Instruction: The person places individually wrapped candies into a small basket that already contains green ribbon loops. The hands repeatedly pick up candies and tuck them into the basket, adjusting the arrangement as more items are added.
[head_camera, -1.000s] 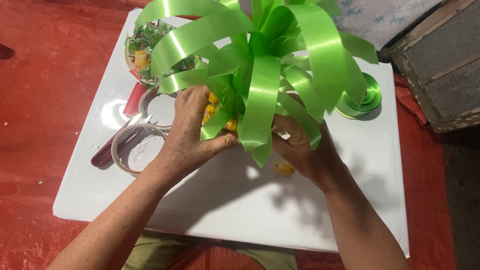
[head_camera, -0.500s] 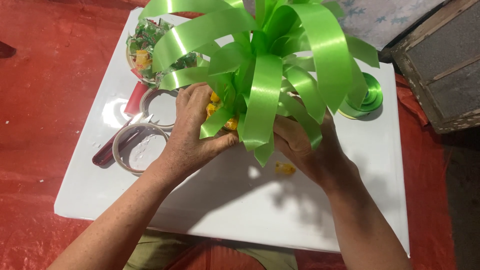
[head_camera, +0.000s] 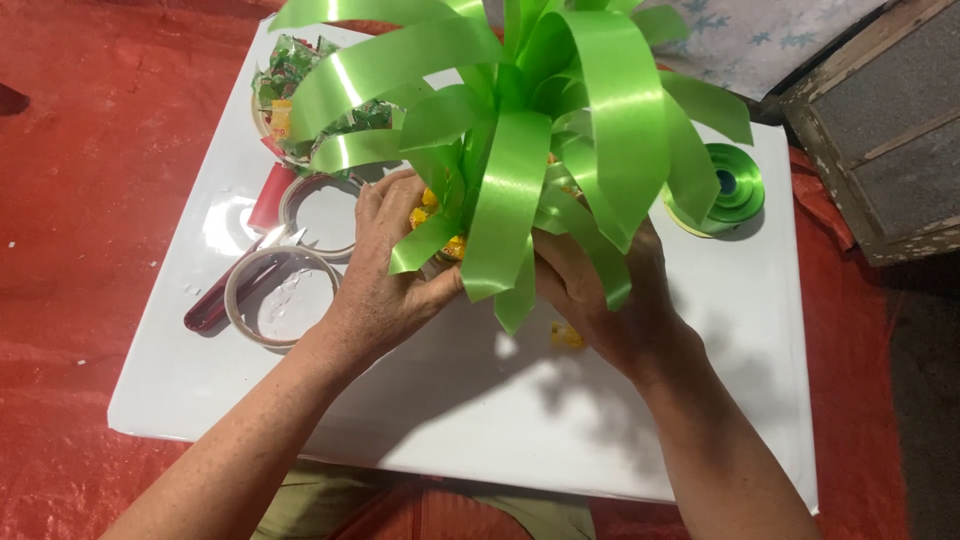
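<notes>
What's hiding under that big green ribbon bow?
Under the big green ribbon bow, small yellow wrapped pieces peek out between the left hand and right hand. What they sit on is covered.

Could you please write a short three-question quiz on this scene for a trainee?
1. True or false: both hands are on the green bow.
2. Which lies nearest the left hand? A) ribbon spool B) tape rings C) wooden frame
3. What colour is the board under the work?

Key:
1. True: the left hand and the right hand grip it from either side, below the loops.
2. B: the rings lie just left of it; the spool is beyond the right hand.
3. White, on a red sheet.
</notes>
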